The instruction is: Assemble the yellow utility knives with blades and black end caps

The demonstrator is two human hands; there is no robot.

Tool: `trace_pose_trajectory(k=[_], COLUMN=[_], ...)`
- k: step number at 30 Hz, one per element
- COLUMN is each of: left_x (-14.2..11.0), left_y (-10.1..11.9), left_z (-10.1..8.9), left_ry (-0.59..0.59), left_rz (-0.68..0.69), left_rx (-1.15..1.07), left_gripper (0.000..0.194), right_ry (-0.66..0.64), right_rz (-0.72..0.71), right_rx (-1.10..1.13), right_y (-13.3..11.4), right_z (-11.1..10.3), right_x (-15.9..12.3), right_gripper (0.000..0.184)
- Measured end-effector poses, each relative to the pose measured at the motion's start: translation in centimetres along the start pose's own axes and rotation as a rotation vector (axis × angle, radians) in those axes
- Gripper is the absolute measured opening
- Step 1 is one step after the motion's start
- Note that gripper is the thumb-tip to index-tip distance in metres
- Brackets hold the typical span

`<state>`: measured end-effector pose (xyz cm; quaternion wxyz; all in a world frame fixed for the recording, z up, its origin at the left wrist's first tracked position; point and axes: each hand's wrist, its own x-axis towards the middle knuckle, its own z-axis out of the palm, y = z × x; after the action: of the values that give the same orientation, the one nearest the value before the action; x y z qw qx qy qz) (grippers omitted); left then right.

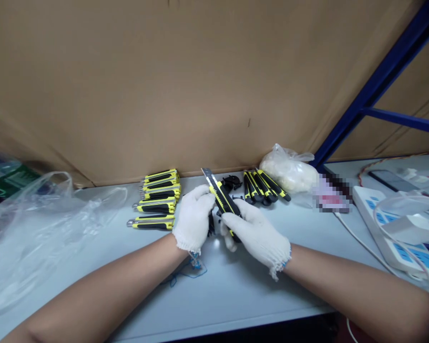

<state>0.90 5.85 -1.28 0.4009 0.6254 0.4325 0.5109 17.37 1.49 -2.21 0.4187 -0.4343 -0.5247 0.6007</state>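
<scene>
A black and yellow utility knife [224, 199] is tilted between my two gloved hands, its metal front end pointing up and to the left. My right hand [257, 229] is closed around the knife's lower handle, thumb on top. At the knife's front part, my left hand [194, 216] has its fingers curled in against the side; its fingertips are partly hidden. Small black plastic parts [232, 182] lie behind the knife. More black pieces show below my left palm, partly covered by it.
Several utility knives [157, 208] lie stacked at left; more knives [260, 186] lie at right beside a tied plastic bag [289, 169]. A clear plastic sheet [50, 238] covers the left side. A power strip [396, 233] with cables and a phone [396, 183] are at far right.
</scene>
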Motion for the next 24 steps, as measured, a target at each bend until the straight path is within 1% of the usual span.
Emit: trace_pose_trajectory(k=[3, 5, 6, 9, 10, 11, 13, 15, 19, 21, 23, 24], left_x=[-0.4, -0.6, -0.6, -0.5, -0.5, -0.4, -0.3, -0.3, -0.6, -0.8, -0.9, -0.9], left_y=[0.0, 0.0, 0.0, 0.1, 0.2, 0.3, 0.4, 0.4, 0.0, -0.3, -0.5, -0.6], left_z=[0.3, 0.6, 0.7, 1.0, 0.9, 0.9, 0.7, 0.5, 0.3, 0.5, 0.8, 0.9], left_ry=[0.027, 0.048, 0.057, 0.049, 0.042, 0.036, 0.027, 0.016, 0.027, 0.018, -0.027, -0.059], left_rz=[-0.037, -0.066, -0.077, -0.120, -0.131, -0.132, -0.107, -0.059, -0.004, -0.023, -0.075, -0.111], left_rx=[-0.023, -0.037, -0.044, -0.079, -0.090, -0.094, -0.082, -0.052, -0.019, -0.045, -0.121, -0.169], left_gripper=[0.019, 0.021, 0.021, 0.019, 0.019, 0.018, 0.018, 0.019, 0.016, 0.014, 0.011, 0.010], right_ry=[-0.008, -0.017, -0.015, 0.008, 0.008, 0.002, -0.022, -0.026, 0.025, 0.049, 0.064, 0.063], right_rz=[0.055, 0.066, 0.054, -0.018, -0.040, -0.062, -0.106, -0.135, -0.082, -0.058, -0.057, -0.065], right_rx=[-0.021, -0.007, 0.014, 0.071, 0.077, 0.077, 0.064, 0.027, -0.097, -0.124, -0.089, -0.052], right_y=[-0.9, -1.0, -0.9, -0.2, 0.0, 0.1, 0.1, -0.1, -0.8, -0.8, -0.6, -0.5], right_z=[0.1, 0.1, 0.1, 0.0, 0.0, 0.0, -0.1, -0.2, -0.4, -0.4, -0.4, -0.3], right_x=[-0.1, 0.1, 0.3, 0.5, 0.6, 0.5, 0.4, 0.3, 0.3, 0.3, 0.4, 0.4], right_gripper=[0.020, 0.026, 0.026, 0.016, 0.018, 0.024, 0.031, 0.029, 0.009, 0.011, 0.012, 0.016])
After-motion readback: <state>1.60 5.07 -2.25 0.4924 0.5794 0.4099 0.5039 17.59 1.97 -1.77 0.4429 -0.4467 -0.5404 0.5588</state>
